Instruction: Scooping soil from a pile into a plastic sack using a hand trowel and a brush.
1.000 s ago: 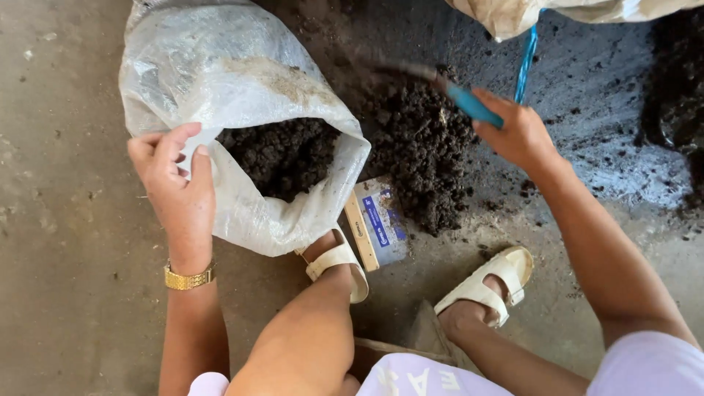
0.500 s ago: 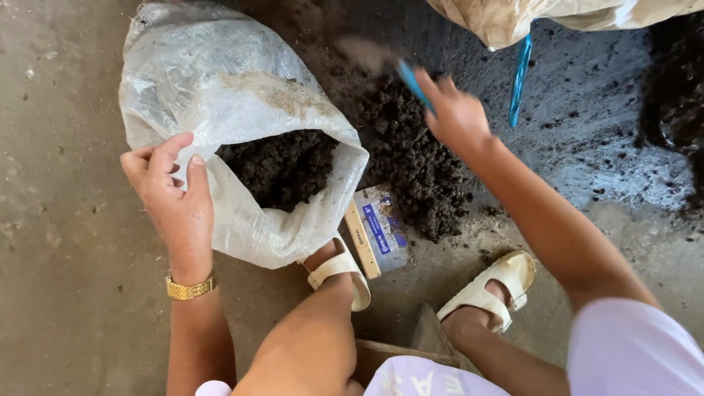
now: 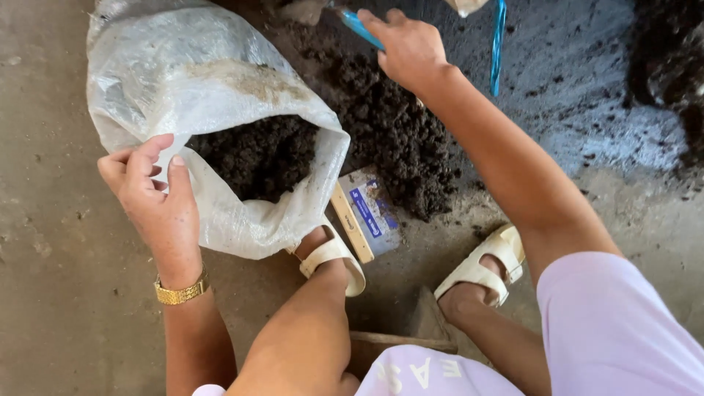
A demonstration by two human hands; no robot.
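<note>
White woven plastic sack [image 3: 220, 110] of dark soil, mouth held open in left hand [image 3: 158, 202] grip; right hand [image 3: 407, 48] clasps blue-handled trowel [image 3: 359, 28] above soil heap [image 3: 396, 132]; blue-labelled flat carton [image 3: 367, 216] beside sack.

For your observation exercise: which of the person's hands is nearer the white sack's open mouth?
Left. The left hand grips the rim of the white sack; the right hand holds a blue-handled tool beyond the soil pile.

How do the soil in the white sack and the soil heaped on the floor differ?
The soil in the sack sits walled in by the white sack, whose rim the left hand holds; the soil on the floor lies spread in a loose heap beside the right hand. Both are dark and clumpy.
</note>
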